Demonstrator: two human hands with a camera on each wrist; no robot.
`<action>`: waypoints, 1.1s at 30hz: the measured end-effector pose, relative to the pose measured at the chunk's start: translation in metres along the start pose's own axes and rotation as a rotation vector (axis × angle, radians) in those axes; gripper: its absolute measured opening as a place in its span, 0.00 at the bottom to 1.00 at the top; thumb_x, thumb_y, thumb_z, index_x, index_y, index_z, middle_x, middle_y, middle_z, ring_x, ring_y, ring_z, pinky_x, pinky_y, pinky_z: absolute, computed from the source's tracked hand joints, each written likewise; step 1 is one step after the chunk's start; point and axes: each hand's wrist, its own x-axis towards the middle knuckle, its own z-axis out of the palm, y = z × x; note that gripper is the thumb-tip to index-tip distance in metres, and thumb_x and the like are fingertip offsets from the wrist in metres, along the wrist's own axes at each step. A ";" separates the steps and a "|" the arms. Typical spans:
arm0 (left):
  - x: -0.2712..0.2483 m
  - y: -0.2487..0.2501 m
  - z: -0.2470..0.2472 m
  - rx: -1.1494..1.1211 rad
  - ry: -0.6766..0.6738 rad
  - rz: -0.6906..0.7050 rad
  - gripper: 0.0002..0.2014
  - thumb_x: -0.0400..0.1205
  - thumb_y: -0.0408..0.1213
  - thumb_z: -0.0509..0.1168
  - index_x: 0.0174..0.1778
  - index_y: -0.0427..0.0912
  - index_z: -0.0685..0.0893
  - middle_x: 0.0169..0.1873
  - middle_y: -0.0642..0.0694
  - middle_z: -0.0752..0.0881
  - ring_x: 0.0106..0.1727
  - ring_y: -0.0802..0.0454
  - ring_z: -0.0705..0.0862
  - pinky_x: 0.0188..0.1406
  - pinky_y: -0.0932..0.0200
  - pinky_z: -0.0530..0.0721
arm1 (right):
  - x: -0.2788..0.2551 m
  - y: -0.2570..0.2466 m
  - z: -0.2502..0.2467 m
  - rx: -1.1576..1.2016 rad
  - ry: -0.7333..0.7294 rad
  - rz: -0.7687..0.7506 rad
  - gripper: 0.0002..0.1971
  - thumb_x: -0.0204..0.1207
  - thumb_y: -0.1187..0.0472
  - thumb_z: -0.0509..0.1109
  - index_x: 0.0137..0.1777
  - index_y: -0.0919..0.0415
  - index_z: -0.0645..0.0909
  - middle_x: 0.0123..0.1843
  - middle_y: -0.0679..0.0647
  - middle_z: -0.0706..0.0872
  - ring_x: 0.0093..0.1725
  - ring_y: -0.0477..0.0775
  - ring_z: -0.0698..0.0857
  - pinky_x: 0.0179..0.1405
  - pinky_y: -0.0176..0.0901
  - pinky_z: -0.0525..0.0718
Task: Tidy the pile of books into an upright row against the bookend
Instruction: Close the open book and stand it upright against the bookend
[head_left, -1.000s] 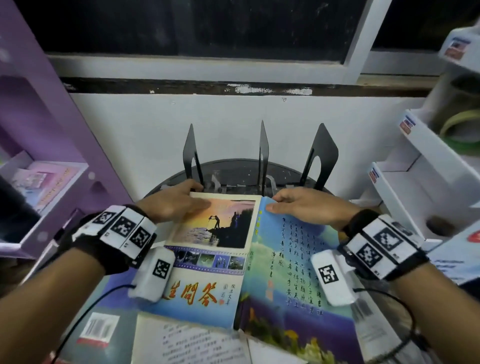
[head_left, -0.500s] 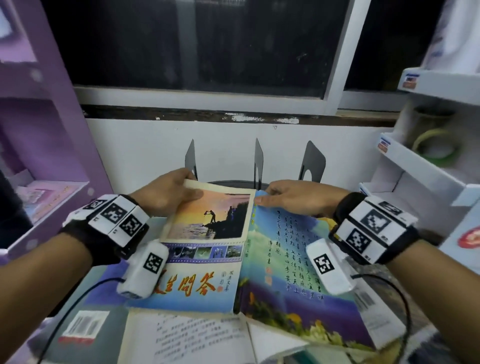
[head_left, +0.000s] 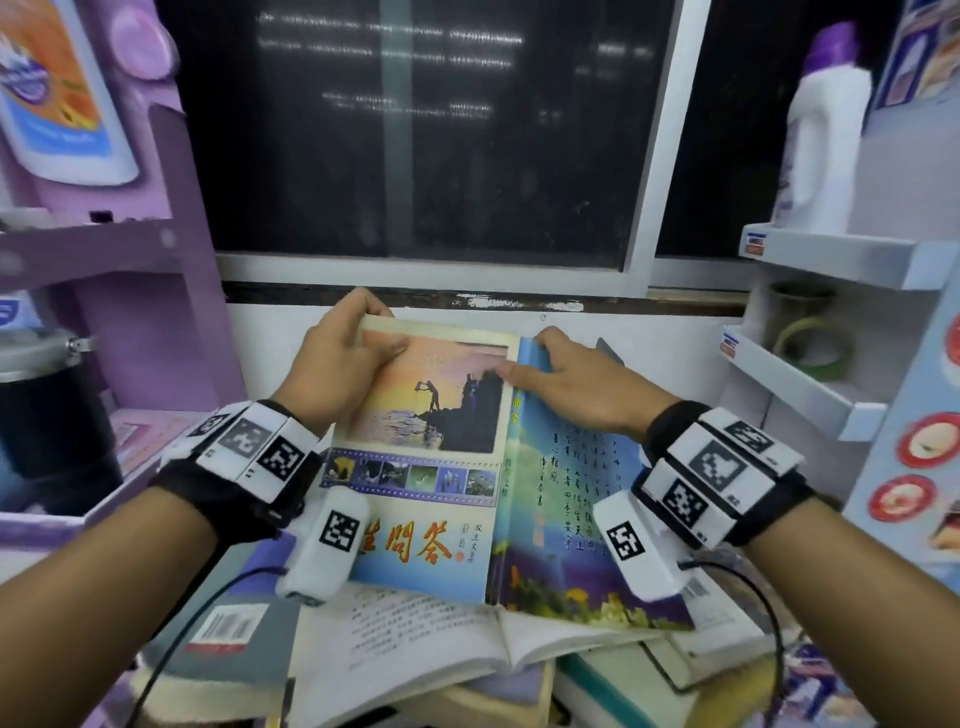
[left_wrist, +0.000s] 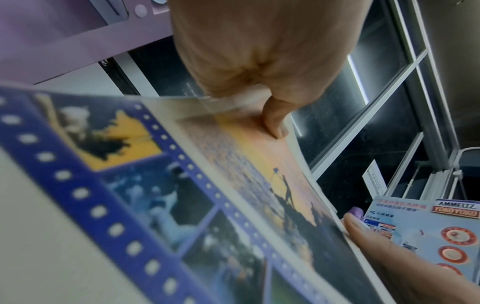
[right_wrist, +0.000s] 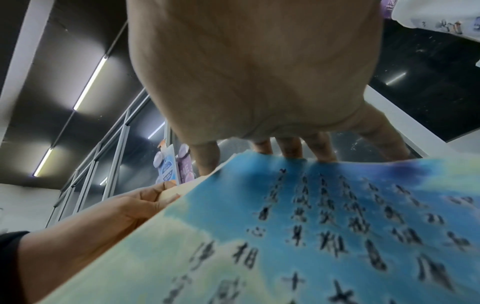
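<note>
An open book faces cover-up, with a sunset photo on its left cover and blue calligraphy on its right cover. My left hand grips the top left edge, thumb on the cover and fingers behind. My right hand grips the top edge of the blue cover, its fingers curled over it. The book's far edge is tilted up off the pile. Under it lie an open white-paged book, a grey book with a barcode and more books. The raised book hides the bookend.
A purple shelf unit stands at the left with a black pot on it. White shelves at the right hold a roll of green tape and a white bottle. A dark window is straight ahead.
Both hands have lifted the book's far edge up from the table. The black bookend plates, seen earlier behind the book, are now hidden. The head view has tilted upward.
</note>
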 end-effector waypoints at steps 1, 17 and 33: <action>-0.002 0.006 -0.002 -0.023 0.028 0.018 0.09 0.75 0.43 0.70 0.38 0.58 0.74 0.38 0.46 0.82 0.39 0.45 0.81 0.41 0.44 0.81 | -0.002 -0.003 -0.001 0.029 0.034 -0.015 0.26 0.80 0.33 0.57 0.61 0.56 0.67 0.48 0.50 0.78 0.43 0.48 0.77 0.36 0.42 0.72; -0.018 0.049 0.000 -0.248 0.138 0.270 0.10 0.82 0.34 0.68 0.44 0.53 0.73 0.44 0.48 0.82 0.44 0.51 0.84 0.39 0.50 0.86 | -0.022 -0.037 0.001 0.391 0.443 -0.198 0.26 0.77 0.43 0.71 0.66 0.51 0.63 0.49 0.50 0.87 0.47 0.50 0.87 0.41 0.38 0.84; -0.017 0.041 0.038 -0.300 -0.067 0.032 0.16 0.87 0.41 0.59 0.68 0.53 0.62 0.55 0.42 0.85 0.52 0.42 0.89 0.53 0.42 0.88 | -0.036 -0.027 0.026 0.540 0.606 -0.379 0.19 0.79 0.59 0.72 0.65 0.47 0.70 0.43 0.32 0.83 0.45 0.31 0.87 0.38 0.38 0.90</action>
